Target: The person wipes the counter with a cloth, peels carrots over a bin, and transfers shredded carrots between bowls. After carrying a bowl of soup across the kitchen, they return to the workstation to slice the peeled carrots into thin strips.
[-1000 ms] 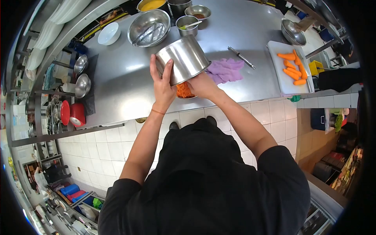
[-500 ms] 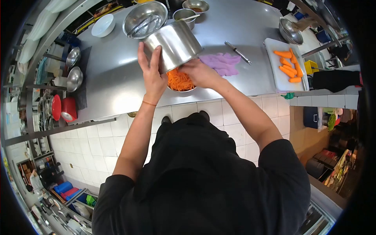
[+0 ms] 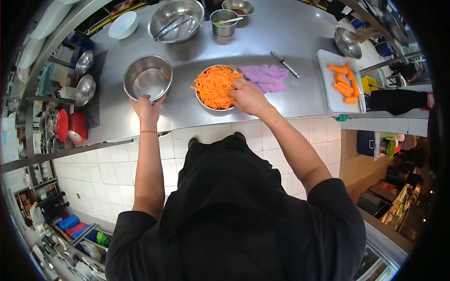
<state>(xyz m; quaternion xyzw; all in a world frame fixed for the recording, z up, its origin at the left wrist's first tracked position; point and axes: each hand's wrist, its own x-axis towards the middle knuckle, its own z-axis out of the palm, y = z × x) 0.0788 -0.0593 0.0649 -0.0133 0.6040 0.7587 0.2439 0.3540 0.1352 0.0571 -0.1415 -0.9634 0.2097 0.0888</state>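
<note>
My left hand (image 3: pixel 148 107) grips the near rim of a steel pot (image 3: pixel 149 82), which is upright with its inside showing and a small orange bit on its wall. To its right a round bowl is heaped with shredded carrot (image 3: pixel 213 86). My right hand (image 3: pixel 249 97) is at the right side of that heap, fingers bent and pressed together against the shreds; whether they hold any is hidden. Just beyond this hand lies a crumpled purple cloth (image 3: pixel 266 77) on the steel table (image 3: pixel 187 119).
A peeler (image 3: pixel 286 65) lies behind the cloth. Several carrots (image 3: pixel 346 88) are on a white board (image 3: pixel 328 100) at right. Along the back stand a white bowl (image 3: pixel 123 25), a large steel bowl (image 3: pixel 175 21), a small pot (image 3: pixel 224 29) and another bowl (image 3: pixel 238 6).
The pot has gone from tilted over the shredded carrot to upright at the left, with my left hand moving along. My right hand has shifted slightly right, and the heap now shows fully.
</note>
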